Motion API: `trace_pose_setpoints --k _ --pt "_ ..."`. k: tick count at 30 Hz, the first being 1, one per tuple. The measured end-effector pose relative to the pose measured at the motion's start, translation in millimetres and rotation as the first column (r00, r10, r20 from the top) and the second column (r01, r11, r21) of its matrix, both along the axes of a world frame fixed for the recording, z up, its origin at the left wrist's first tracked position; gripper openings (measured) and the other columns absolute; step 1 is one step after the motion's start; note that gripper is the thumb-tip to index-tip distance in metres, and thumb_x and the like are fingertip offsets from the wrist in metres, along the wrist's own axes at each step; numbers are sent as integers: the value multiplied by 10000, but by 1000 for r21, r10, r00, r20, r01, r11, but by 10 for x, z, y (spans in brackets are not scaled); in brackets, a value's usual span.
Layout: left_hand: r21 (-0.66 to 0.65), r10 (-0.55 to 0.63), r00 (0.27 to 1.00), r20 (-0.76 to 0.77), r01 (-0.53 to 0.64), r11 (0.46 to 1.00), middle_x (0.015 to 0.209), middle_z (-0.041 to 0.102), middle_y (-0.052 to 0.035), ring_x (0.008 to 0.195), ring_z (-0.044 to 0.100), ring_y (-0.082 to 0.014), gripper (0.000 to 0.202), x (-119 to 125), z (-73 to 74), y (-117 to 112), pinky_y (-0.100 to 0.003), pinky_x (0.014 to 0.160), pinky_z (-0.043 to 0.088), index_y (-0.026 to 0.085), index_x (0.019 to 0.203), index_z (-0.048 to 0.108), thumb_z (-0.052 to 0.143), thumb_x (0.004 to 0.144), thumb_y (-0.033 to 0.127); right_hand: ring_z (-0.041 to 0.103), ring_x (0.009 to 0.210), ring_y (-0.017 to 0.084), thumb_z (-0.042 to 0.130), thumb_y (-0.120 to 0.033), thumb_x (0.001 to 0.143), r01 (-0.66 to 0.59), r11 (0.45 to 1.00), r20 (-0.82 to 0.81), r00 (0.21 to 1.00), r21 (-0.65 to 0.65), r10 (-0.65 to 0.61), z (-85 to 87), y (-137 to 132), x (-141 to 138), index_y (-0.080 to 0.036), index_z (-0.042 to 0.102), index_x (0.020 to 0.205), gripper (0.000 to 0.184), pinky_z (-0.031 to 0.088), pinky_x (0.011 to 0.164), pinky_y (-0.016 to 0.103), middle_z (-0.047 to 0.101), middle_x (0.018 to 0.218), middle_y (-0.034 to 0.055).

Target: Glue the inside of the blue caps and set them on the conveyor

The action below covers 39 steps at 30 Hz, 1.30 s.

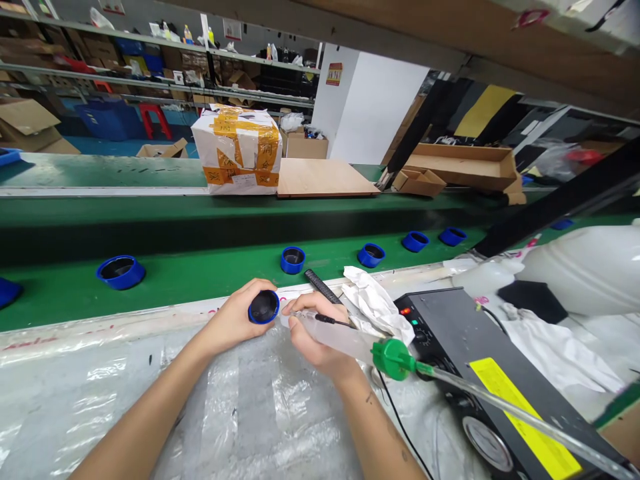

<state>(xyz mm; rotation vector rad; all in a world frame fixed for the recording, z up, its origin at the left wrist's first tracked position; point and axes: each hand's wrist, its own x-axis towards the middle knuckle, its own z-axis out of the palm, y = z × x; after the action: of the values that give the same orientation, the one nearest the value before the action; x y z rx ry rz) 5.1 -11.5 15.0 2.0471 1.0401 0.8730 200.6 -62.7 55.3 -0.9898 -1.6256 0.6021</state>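
Blue plastic cap [263,307] clenched in left hand [230,319]; right hand [314,330] grasping translucent syringe barrel [340,337].

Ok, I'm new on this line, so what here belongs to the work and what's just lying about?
Work: left hand holding a blue cap; right hand holding a clear syringe with green fitting and tube; blue caps on the green belt.
Lying about: crumpled white cloth; taped carton; wooden board.
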Motion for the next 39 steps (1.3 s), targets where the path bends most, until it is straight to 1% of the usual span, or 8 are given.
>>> trace_pose_setpoints --k 3,7,12,16,20,27,33,39 --pt "-8 0 1000 9 0 1000 1238 642 -53 1148 634 -244 389 3 2 -2 -371 1004 500 239 1154 588 715 789 192 774 731 216 630 -169 784 -22 999 -12 1000 25 22 -23 10 -3 -243 630 811 79 616 692 313 777 748 11" --pt "-10 -3 1000 10 3 1000 1243 641 -60 1157 629 -252 386 0 0 -6 -376 1001 496 236 1151 586 713 789 200 784 745 231 634 -144 774 -56 997 -23 998 50 57 -63 19 4 -250 627 836 123 630 724 329 785 773 28" --pt "-16 -10 1000 3 10 1000 1226 640 -56 1146 628 -250 398 -8 -4 -4 -372 994 491 231 1150 581 714 777 193 796 776 252 651 -139 797 -120 993 11 993 16 120 -64 11 13 -285 630 866 163 637 709 328 793 790 38" --pt "-23 -15 1000 1 15 1000 1244 634 -57 1170 619 -257 408 -7 -2 3 -376 1004 486 232 1153 578 712 771 187 794 729 261 659 -159 789 -107 994 -19 994 -1 107 -43 -2 -11 -294 632 832 144 637 661 337 793 761 38" --pt "-23 -18 1000 -3 18 1000 1252 631 -56 1187 612 -264 422 -15 -8 -1 -377 1010 484 234 1152 581 704 754 165 796 747 267 657 -162 795 -125 992 -4 992 -11 125 -51 -10 -19 -283 631 846 134 640 686 349 795 776 43" --pt "-36 -30 1000 9 30 999 1233 627 -42 1153 615 -245 482 -20 -7 5 -359 989 484 237 1156 580 666 704 95 791 745 229 644 -170 782 -119 993 -34 992 -3 119 -51 -13 -51 -266 628 818 104 619 658 298 796 767 23" --pt "-63 -31 999 11 32 997 1234 627 -47 1135 616 -245 441 -21 10 14 -364 979 482 236 1160 579 692 742 152 783 735 204 650 -180 775 -114 993 -86 990 -22 112 -57 -12 -103 -245 644 807 72 613 663 281 802 791 30" --pt "-66 -24 1000 0 24 998 1228 632 -49 1131 621 -254 424 -24 15 4 -368 971 491 234 1149 582 704 747 183 781 752 217 646 -189 765 -126 990 -152 982 -69 115 -116 -4 -129 -240 654 829 83 615 700 312 797 807 40"
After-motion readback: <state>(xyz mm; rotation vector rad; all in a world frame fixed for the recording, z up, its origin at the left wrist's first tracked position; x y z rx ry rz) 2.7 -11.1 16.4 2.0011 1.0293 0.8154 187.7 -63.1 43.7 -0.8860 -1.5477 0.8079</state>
